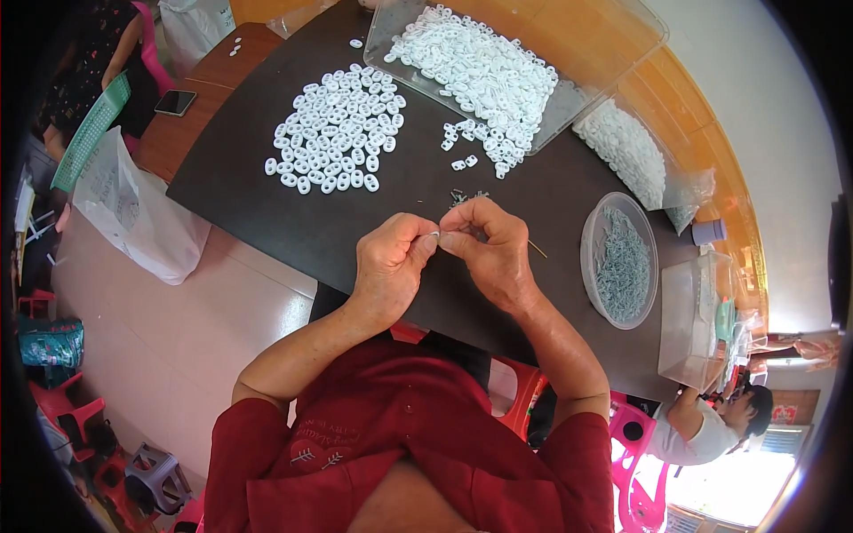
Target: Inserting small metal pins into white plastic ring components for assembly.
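Over the near edge of the dark table, my left hand (389, 266) and my right hand (494, 253) meet fingertip to fingertip. Both are closed in a pinch around a small white piece (435, 234), mostly hidden by the fingers. Just beyond my right hand lies a little heap of screws (467, 196). A thin yellowish stick (538, 249) shows beside that hand. Farther left, many white oval plastic pieces with two holes (338, 133) are spread in a group. Small white two-hole plastic parts (480, 75) fill a clear tray (569, 133) at the back, some spilling onto the table.
To the right stand a round clear tub (587, 258) of screws, a bag of white parts (622, 151), a purple cup (708, 233) and a clear box (684, 329). A phone (175, 103) lies at the left. One person (702, 426) sits right, another (98, 53) far left.
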Demonstrator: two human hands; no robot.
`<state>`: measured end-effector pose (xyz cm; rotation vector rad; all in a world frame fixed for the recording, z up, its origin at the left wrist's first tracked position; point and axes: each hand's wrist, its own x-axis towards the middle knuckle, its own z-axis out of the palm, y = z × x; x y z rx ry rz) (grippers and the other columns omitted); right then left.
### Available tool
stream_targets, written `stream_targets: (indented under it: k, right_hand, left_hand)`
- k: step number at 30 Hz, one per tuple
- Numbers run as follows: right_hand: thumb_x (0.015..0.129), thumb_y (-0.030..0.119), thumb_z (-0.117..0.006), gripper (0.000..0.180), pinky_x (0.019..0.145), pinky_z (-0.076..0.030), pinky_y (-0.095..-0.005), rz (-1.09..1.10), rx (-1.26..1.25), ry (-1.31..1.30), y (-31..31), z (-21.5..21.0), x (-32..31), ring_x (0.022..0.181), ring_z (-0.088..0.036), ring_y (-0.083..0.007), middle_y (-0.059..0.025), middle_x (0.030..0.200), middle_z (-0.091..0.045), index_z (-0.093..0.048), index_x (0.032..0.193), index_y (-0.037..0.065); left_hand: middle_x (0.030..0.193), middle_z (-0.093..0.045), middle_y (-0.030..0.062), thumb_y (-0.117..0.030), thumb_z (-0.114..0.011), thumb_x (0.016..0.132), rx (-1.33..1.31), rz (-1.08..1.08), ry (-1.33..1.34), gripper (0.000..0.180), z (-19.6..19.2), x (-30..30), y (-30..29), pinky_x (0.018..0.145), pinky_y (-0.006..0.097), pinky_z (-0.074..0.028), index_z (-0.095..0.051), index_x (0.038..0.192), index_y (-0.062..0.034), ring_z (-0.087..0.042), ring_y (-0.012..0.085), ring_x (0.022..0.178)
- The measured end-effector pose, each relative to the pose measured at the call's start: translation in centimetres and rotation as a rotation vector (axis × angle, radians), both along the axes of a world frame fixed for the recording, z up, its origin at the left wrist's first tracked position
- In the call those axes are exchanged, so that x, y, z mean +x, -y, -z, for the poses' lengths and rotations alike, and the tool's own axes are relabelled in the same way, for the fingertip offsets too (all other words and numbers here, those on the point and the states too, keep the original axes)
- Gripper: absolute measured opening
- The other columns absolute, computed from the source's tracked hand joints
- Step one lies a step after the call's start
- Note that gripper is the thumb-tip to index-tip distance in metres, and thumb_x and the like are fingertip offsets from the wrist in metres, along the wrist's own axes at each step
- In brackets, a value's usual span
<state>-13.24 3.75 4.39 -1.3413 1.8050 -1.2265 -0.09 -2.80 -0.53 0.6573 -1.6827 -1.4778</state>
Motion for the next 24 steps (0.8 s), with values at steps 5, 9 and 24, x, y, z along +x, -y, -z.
stream_targets:
  k: [5, 9, 24]
  right_hand:
    - [0.077, -0.003, -0.064, 0.010, 0.065, -0.045, -0.0210, 0.022, -0.001, 0.037, 0.5, 0.5, 0.3, 0.071, -0.053, -0.0058, -0.0004, 0.078, -0.058, -0.059, 0.086, -0.001]
    - [0.080, -0.003, -0.062, 0.010, 0.066, -0.045, -0.0208, -0.006, -0.021, 0.137, 0.8, 0.5, 0.1, 0.073, -0.054, -0.0056, -0.0007, 0.080, -0.060, -0.060, 0.089, -0.001]
    - [0.085, -0.001, -0.058, 0.005, 0.065, -0.045, -0.0208, -0.033, -0.047, 0.025, 0.8, 1.3, 0.4, 0.073, -0.055, -0.0055, -0.0019, 0.077, -0.061, -0.059, 0.089, -0.002]
  left_hand:
    - [0.073, -0.058, 0.0007, -0.009, -0.060, 0.088, 0.094, 0.006, 0.001, 0.010, -0.2, 0.2, 0.1, 0.055, 0.019, -0.042, -0.062, 0.090, 0.0008, -0.049, 0.0051, 0.061]
    - [0.074, -0.060, 0.0024, -0.010, -0.059, 0.088, 0.391, 0.080, -0.096, 0.012, 0.0, 0.5, 1.1, 0.054, 0.019, -0.043, -0.062, 0.092, 0.0018, -0.051, 0.0059, 0.061]
    - [0.075, -0.061, 0.0056, -0.007, -0.058, 0.088, 0.516, 0.129, -0.189, 0.013, 0.2, 0.7, 1.3, 0.052, 0.020, -0.044, -0.061, 0.093, 0.0038, -0.054, 0.0082, 0.061]
